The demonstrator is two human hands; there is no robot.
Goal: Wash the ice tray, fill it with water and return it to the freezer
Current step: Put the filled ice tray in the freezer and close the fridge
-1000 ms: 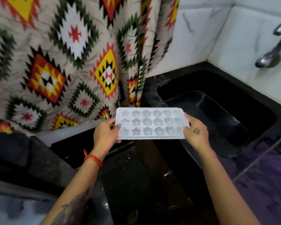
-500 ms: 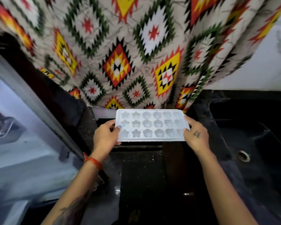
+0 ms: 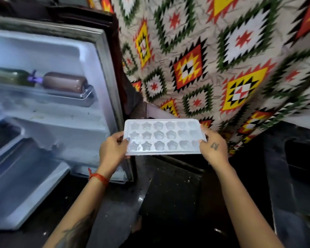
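We hold the ice tray [image 3: 162, 136] level at centre frame, left hand [image 3: 113, 149] and right hand [image 3: 212, 149] each pinching one short end, beside the open freezer [image 3: 48, 97] at left.

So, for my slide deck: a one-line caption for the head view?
Both hands, left hand and right hand, hold a white ice tray level beside the open fridge.

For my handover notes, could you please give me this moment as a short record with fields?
ice tray: white, held level, star and flower moulds
left hand: grips tray's left end
right hand: grips tray's right end
fridge door: open, left of tray
door shelf: two bottles lying down
curtain: patterned, behind tray
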